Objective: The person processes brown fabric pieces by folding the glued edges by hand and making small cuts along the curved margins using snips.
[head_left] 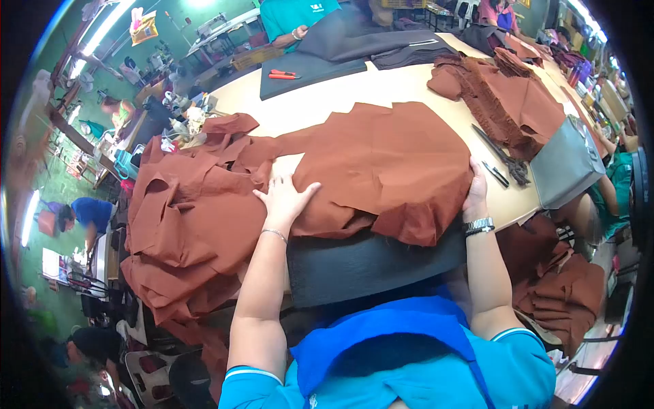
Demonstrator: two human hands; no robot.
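Observation:
A large rust-brown piece of fabric (395, 153) lies in front of me over the table, its near right corner folded and crumpled. My left hand (285, 198) rests with spread fingers at the fabric's left part, beside a pale gap where the table shows. My right hand (477, 187) grips the fabric's right edge, some of its fingers hidden. To the left is a crumpled heap of the same brown fabric (191, 211), spilling over the table's side. A dark flat board or sheet (375, 269) sticks out under the fabric toward me.
A red cutter (284, 74) lies on a dark board (320, 76) at the back. Right of my fabric are a pen-like tool (496, 174), a dark brush-like item (514, 167), a grey bag-like piece (569, 163) and more brown fabric (518, 102). A co-worker (293, 20) handles dark cloth across the table.

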